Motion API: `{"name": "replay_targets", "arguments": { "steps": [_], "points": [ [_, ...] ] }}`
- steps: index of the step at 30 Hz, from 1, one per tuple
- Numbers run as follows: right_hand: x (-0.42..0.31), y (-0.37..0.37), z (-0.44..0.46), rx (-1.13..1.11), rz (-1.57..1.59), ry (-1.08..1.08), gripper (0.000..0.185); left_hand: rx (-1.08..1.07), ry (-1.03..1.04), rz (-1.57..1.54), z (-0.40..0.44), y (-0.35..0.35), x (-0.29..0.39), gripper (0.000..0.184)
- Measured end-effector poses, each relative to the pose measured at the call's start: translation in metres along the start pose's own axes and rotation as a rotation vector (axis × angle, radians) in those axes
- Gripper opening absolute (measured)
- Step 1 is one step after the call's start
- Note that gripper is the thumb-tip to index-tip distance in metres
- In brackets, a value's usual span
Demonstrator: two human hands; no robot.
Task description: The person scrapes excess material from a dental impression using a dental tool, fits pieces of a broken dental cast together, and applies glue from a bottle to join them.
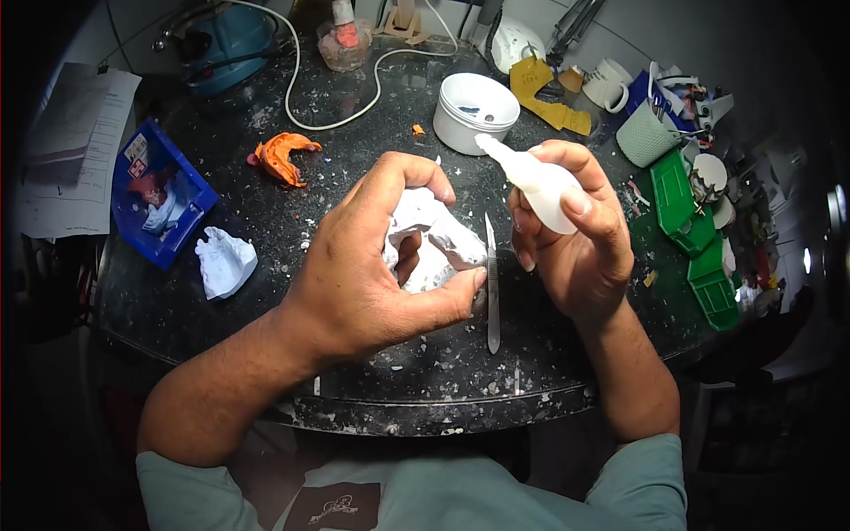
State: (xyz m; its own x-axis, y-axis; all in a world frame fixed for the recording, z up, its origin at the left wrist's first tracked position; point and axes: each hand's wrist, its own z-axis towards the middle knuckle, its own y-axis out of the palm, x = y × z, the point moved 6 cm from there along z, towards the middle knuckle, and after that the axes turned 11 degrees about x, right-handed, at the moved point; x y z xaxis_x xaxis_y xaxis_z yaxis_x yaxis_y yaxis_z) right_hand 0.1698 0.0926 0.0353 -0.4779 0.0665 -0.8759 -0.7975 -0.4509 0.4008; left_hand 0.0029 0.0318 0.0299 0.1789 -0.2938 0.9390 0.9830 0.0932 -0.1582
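Observation:
My left hand [345, 257] is closed around a white plaster dental cast [429, 239], with the thumb at its lower right edge and a finger over its top. My right hand [580, 239] grips a small white squeeze bottle [540, 188] between thumb and fingers. Its narrow nozzle points up and left, apart from the cast. Between the two hands a scalpel [493, 292] lies on the dark bench [416, 363], blade toward the back. To the left rest a second plaster cast [225, 264] and an orange dental impression [283, 157].
Behind the hands stands a round white tub [476, 115]. A blue tray [164, 199] with casts sits at the left, near hanging papers [80, 150]. Green trays [695, 212], a mug [606, 86] and a pale basket [646, 135] line the right. A white cable [376, 80] crosses the back.

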Motion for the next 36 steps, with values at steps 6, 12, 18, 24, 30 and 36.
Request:
{"name": "replay_targets", "arguments": {
  "steps": [6,12,18,24,30,36],
  "points": [
    [-0.002,0.003,-0.001,-0.028,-0.122,-0.045,0.039,-0.009,-0.032,0.013,0.000,0.001,-0.002,0.051],
    [0.003,0.001,0.002,-0.044,0.146,0.033,0.039,0.030,0.014,0.017,0.002,-0.001,-0.002,0.052],
    [0.020,0.002,-0.003,0.140,0.420,0.265,0.029,0.056,0.029,-0.014,0.001,0.000,-0.005,0.053],
    [0.020,0.010,-0.007,0.055,0.152,0.218,0.042,0.097,0.057,0.025,0.002,-0.002,-0.005,0.053],
    [0.030,0.022,-0.019,0.064,-0.329,0.377,0.018,0.089,0.142,0.160,0.000,-0.003,-0.002,0.055],
    [0.028,0.020,-0.017,0.044,-0.408,0.249,0.018,0.100,0.253,0.233,0.001,-0.003,0.001,0.056]
  ]
}}
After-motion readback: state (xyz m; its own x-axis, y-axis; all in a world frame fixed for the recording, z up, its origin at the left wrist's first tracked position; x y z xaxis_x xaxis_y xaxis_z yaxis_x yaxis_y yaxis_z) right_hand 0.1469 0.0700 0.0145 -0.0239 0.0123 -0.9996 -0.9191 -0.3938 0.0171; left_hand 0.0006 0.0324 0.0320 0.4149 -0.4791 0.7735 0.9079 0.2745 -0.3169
